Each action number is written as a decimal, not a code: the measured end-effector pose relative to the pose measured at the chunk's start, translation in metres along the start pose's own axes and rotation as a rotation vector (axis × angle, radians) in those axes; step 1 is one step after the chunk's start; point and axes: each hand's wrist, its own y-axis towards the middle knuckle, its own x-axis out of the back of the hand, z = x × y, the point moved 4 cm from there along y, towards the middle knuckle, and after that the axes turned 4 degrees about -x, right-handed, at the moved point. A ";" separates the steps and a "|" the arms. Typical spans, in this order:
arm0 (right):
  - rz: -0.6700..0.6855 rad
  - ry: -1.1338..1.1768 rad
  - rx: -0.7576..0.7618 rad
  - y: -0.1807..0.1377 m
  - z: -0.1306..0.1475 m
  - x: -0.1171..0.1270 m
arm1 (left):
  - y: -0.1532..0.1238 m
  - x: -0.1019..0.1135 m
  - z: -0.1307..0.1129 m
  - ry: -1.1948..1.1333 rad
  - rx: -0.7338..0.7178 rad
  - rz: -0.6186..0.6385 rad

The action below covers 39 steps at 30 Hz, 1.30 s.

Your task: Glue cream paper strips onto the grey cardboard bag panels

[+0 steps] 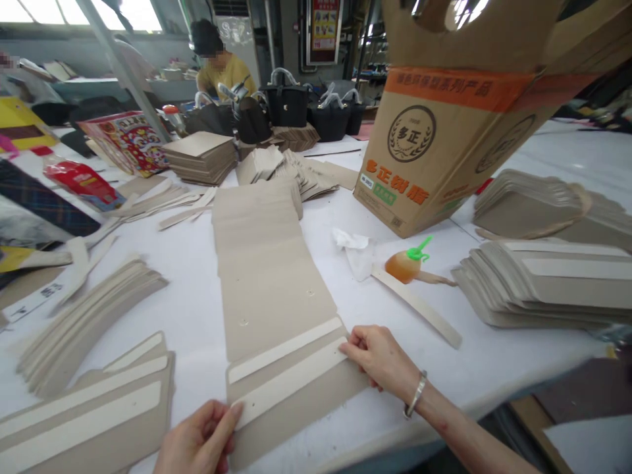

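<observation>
A long pale strip (291, 382) lies slantwise across a grey-beige cardboard panel (296, 421) near the table's front edge. My left hand (200, 438) pinches the strip's left end, thumb on top and the other fingers curled. At the right end, my right hand (380, 355), with a bracelet (415, 395) on its wrist, grips the strip between thumb and fingers. Just behind it, a second pale strip (284, 349) runs along another panel edge. Farther back, overlapping cardboard panels (266, 263) stretch away in a row. Whether the front strip fully touches the panel, I cannot tell.
Panels with strips (123, 421) and a fanned stack of strips (89, 316) lie left. On the right are stacked panels (543, 283), an orange glue bottle (403, 264), a loose strip (419, 309) and a tall carton (409, 151). Black bags (286, 105) and a person (222, 66) are behind.
</observation>
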 end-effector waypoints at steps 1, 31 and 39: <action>0.008 -0.004 0.005 0.000 -0.001 -0.001 | -0.001 0.000 -0.003 -0.008 -0.008 -0.001; 0.031 -0.038 0.022 0.008 -0.020 -0.012 | -0.003 0.002 -0.018 0.065 -0.084 -0.051; 0.033 -0.047 0.030 0.008 -0.018 -0.012 | -0.004 0.003 -0.021 0.159 -0.102 -0.078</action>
